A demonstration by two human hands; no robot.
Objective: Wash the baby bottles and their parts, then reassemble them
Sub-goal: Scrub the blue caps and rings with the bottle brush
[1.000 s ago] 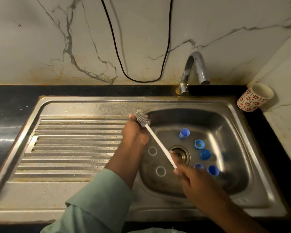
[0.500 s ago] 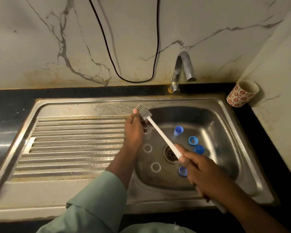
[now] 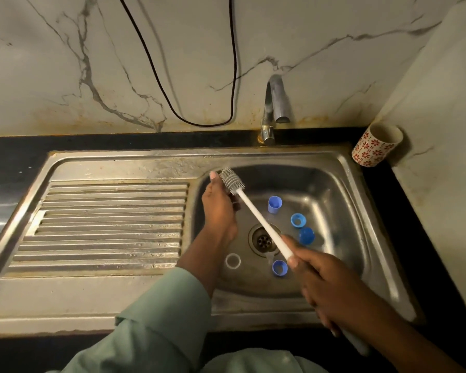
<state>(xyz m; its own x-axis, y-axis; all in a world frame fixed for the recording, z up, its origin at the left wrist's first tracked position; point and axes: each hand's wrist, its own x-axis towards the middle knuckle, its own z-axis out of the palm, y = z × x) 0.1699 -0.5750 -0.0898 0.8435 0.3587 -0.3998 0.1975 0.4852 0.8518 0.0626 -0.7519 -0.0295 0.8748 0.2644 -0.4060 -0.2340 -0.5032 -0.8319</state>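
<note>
While I scrub: washing stage, my judgement.
Right hand (image 3: 331, 289): curled round the long white plastic bottle brush (image 3: 258, 219) handle; light, stiff, likely slippery.
Left hand (image 3: 218, 208): fingers curled against the grey bristles; contents hidden.
Blue plastic caps (image 3: 297, 220): loose in the steel sink (image 3: 342, 189), beyond the grip.

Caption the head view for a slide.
Right hand holds a white bottle brush whose bristles meet the left hand over a steel sink scattered with blue bottle parts.
</note>
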